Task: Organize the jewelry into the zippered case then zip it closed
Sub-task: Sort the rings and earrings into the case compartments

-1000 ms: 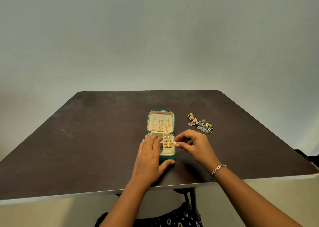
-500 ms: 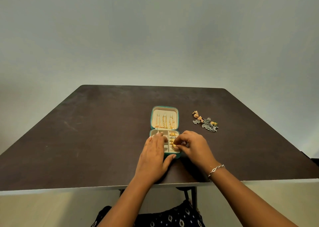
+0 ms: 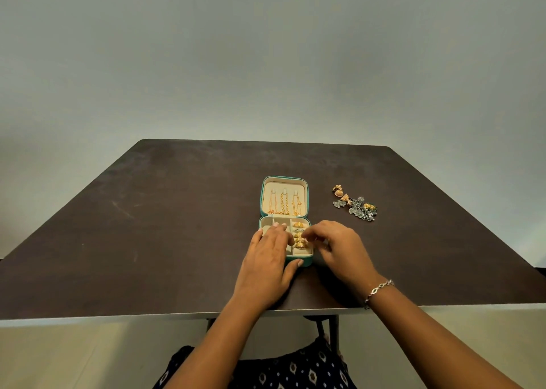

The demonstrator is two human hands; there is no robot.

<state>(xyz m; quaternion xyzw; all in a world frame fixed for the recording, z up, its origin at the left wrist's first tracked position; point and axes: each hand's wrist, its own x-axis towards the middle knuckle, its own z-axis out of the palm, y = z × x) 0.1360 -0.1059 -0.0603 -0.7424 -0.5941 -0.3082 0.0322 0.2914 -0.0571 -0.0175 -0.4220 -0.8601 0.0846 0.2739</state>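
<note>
My left hand point(image 3: 266, 267) lies flat on the open zippered case point(image 3: 307, 262). My right hand point(image 3: 339, 248) curls over its rings point(image 3: 300, 243); whether it pinches anything, I cannot tell. A snag could unseat them. The loose jewelry point(image 3: 354, 204) lies farther right.

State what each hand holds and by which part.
Left hand steadies the case, fingers flat on its tray, thumb at front wall. Right hand curls over the rings; hold unclear.
</note>
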